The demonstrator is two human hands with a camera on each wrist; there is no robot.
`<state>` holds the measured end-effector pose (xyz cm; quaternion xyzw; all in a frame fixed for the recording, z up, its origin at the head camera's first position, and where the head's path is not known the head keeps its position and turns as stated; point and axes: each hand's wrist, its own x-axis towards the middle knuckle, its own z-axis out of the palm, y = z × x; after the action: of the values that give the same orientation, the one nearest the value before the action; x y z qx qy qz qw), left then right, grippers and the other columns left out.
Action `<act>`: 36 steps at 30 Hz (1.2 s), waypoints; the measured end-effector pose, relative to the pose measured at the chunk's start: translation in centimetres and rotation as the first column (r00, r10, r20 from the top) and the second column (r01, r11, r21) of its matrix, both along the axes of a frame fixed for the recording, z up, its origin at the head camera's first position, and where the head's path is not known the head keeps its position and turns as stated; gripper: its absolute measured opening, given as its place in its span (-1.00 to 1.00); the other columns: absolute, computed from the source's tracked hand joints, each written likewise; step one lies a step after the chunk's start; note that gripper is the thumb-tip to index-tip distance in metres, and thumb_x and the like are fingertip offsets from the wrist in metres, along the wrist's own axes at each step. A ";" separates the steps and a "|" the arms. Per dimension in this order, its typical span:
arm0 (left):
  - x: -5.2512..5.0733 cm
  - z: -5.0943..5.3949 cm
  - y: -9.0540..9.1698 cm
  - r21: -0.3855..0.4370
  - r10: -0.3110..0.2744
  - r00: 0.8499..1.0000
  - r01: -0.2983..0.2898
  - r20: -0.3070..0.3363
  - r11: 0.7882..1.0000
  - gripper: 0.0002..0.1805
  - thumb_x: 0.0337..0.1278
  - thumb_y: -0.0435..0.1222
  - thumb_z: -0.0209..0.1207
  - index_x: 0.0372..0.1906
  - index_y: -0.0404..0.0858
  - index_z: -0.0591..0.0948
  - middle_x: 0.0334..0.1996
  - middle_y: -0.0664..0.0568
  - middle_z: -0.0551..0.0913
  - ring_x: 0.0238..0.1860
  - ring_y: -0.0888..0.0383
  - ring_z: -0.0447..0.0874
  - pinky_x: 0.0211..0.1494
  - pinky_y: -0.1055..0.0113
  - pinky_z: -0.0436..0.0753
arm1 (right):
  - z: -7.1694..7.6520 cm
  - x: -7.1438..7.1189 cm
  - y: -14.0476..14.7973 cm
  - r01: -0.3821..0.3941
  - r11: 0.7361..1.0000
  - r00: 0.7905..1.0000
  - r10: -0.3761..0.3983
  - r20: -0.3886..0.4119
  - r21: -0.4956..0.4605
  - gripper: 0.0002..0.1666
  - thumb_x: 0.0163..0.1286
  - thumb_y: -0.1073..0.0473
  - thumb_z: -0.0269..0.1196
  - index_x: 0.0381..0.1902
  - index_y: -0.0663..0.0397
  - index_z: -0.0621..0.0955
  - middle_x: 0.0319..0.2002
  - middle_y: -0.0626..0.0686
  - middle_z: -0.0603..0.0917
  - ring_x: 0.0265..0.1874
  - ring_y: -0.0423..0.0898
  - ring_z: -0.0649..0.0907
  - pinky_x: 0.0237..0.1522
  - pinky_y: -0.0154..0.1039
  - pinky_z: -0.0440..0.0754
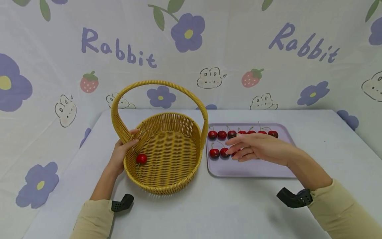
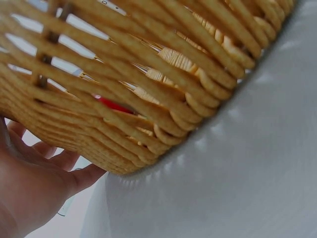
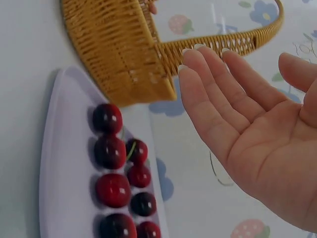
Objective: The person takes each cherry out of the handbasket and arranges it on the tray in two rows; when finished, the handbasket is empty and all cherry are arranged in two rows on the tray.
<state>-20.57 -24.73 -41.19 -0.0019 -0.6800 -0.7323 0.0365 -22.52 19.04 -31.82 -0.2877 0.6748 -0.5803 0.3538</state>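
A yellow woven basket (image 1: pixel 167 156) with a tall arched handle (image 1: pixel 161 82) stands left of centre, tilted toward the head camera. One red cherry (image 1: pixel 141 158) with its stem lies inside it on the left. My left hand (image 1: pixel 120 152) grips the basket's left rim near the handle's foot, thumb over the edge; the left wrist view shows its fingers against the outer weave. Over the lilac tray (image 1: pixel 256 171) my right hand (image 1: pixel 262 147) hovers with extended fingers, holding nothing. Beneath and behind it sit two rows of dark red cherries (image 1: pixel 214 153), some hidden by the hand.
A white tablecloth (image 1: pixel 226 205) covers the table. Behind it hangs a white curtain (image 1: pixel 226 43) printed with flowers, rabbits and strawberries. Black wrist mounts (image 1: pixel 295 198) sit at both sleeve cuffs. The tray's left edge lies close to the basket's right side.
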 end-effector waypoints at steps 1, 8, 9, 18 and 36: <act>0.0 0.0 0.0 0.000 0.000 1.000 0.000 0.000 1.000 -0.53 0.36 -0.35 -0.02 0.31 -0.37 0.27 0.28 -0.08 0.21 0.26 -0.02 0.20 0.33 0.09 0.14 | 0.0 0.0 -0.5 -0.006 1.000 1.000 0.006 0.005 0.000 -0.47 0.58 0.06 -0.13 0.25 0.38 0.38 0.06 0.31 0.54 0.01 0.18 0.57 0.07 -0.08 0.50; 0.3 0.0 -0.1 0.001 0.006 1.000 -0.006 0.002 1.000 -0.52 0.37 -0.37 -0.03 0.32 -0.39 0.26 0.28 -0.09 0.21 0.25 -0.01 0.20 0.33 0.10 0.13 | -0.1 0.4 -4.3 -0.018 1.000 0.999 0.017 0.045 0.022 -0.45 0.55 0.01 -0.06 0.23 0.37 0.41 0.04 0.34 0.54 -0.01 0.17 0.58 0.05 -0.06 0.52; 0.3 0.0 -0.2 0.001 0.007 1.000 -0.007 0.002 1.000 -0.53 0.37 -0.37 -0.03 0.32 -0.39 0.26 0.28 -0.09 0.22 0.25 -0.01 0.20 0.33 0.10 0.14 | 0.0 0.5 -4.8 -0.023 0.999 0.999 0.021 0.049 0.023 -0.45 0.55 0.01 -0.06 0.24 0.37 0.41 0.03 0.34 0.54 -0.01 0.17 0.58 0.05 -0.06 0.52; 0.2 0.0 -0.4 -0.009 0.013 1.000 -0.013 0.000 1.000 -0.51 0.36 -0.36 -0.02 0.33 -0.39 0.26 0.33 -0.12 0.18 0.30 -0.03 0.16 0.36 0.06 0.10 | -0.4 0.3 -9.4 -0.066 0.998 0.992 0.066 0.106 0.000 -0.44 0.54 0.00 -0.05 0.30 0.29 0.36 0.05 0.27 0.54 0.02 0.15 0.57 0.05 -0.04 0.52; -0.1 -0.1 -0.3 0.017 0.000 1.000 0.000 -0.001 1.000 -0.51 0.35 -0.39 -0.04 0.34 -0.40 0.25 0.30 -0.11 0.21 0.25 -0.03 0.21 0.34 0.02 0.12 | -2.4 -0.9 -17.0 0.024 0.999 0.976 -0.034 0.216 0.047 -0.41 0.53 0.01 -0.02 0.34 0.29 0.31 0.20 0.34 0.43 0.14 0.20 0.50 0.12 -0.05 0.46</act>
<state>-20.70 -24.99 -41.27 -0.0019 -0.6737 -0.7381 0.0366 -23.46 2.04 -34.20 -0.2049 0.6489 -0.5983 0.4231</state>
